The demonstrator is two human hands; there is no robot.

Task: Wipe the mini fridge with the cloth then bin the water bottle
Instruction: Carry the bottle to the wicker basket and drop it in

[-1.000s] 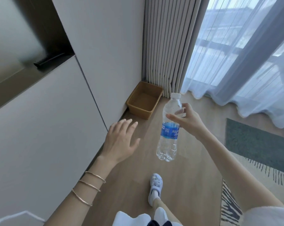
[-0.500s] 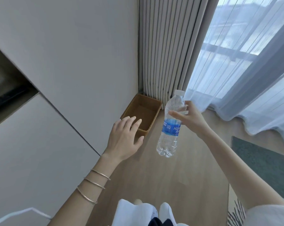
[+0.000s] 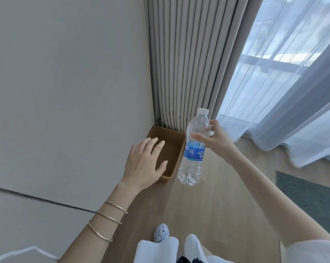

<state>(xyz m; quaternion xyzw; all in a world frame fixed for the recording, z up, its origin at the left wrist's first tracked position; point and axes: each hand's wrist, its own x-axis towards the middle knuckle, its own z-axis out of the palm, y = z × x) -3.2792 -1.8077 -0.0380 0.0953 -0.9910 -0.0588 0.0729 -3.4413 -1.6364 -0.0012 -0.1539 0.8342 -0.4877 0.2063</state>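
Observation:
My right hand (image 3: 215,141) grips a clear plastic water bottle (image 3: 193,149) with a blue label and white cap, holding it upright by its upper part in mid-air. The bottle hangs just right of a brown woven bin (image 3: 176,141) that stands on the floor in the corner by the wall and curtain. My left hand (image 3: 145,162) is empty, fingers spread, hovering over the bin's left side and hiding part of it. The mini fridge and the cloth are out of view.
A plain grey wall (image 3: 65,92) fills the left. Pleated grey curtains (image 3: 183,63) and sheer white curtains (image 3: 283,92) hang behind the bin. A green rug (image 3: 308,192) lies on the wooden floor at right. My slippered foot (image 3: 161,231) is below.
I have stepped closer to the corner; the bin is nearer and larger in view. Both hands moved forward, the bottle now beside the bin and my left hand over it.

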